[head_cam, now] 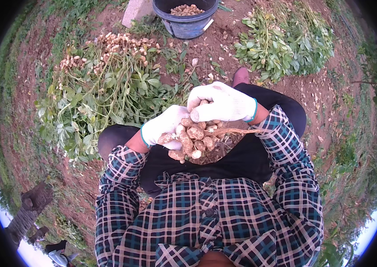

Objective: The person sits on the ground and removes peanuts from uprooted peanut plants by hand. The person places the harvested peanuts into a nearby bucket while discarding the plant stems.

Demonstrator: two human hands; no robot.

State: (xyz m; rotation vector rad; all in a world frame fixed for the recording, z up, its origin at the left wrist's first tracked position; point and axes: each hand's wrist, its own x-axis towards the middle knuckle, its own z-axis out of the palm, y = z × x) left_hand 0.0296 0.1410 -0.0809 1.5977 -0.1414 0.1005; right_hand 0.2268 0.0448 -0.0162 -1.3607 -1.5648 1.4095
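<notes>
A cluster of peanut pods (196, 132), crusted with soil, hangs over my lap, its root (238, 130) pointing to the right. My left hand (165, 126), in a white knit glove with a teal hem, is closed around the cluster from the left. Above the pods is my right hand (225, 101), gloved the same way, with thumb and fingers curled together. A peanut pod (204, 102) shows between them. The stems behind the cluster are mostly hidden by the gloves.
Uprooted peanut plants (108, 86) with pods lie to the left. A black bucket (185, 28) holding peanuts stands ahead, beside a stone block (137, 12). Leafy plants (285, 43) are heaped at front right. A tree trunk (30, 210) rises behind left; a person (59, 257) is beyond.
</notes>
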